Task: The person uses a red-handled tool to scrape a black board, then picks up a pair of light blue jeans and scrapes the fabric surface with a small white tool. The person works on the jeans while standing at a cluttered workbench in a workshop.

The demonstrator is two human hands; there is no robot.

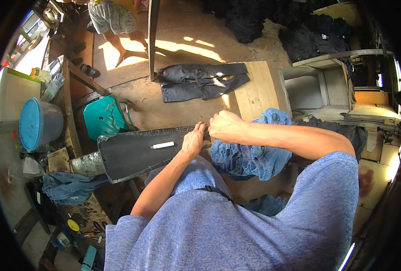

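A long black padded board [137,152] lies across in front of me, narrowing toward the right, with a small white stick [163,145] on top. My left hand [193,142] is at its narrow right end, fingers bent and thumb apart from them. Right beside it, my right hand [226,125] is closed like a fist; whatever either hand grips is hidden. Crumpled blue denim [250,153] bunches below my right forearm, close to both hands. Another denim piece [72,186] lies by the board's wide left end.
Dark trousers [202,81] lie flat on the floor ahead, near a thin upright post [152,40]. A green plastic stool [103,118] and a blue-lidded tub [30,124] stand left. Another person's bare legs [114,43] show far left. A shelf frame [318,88] and dark cloth heaps [313,38] are right.
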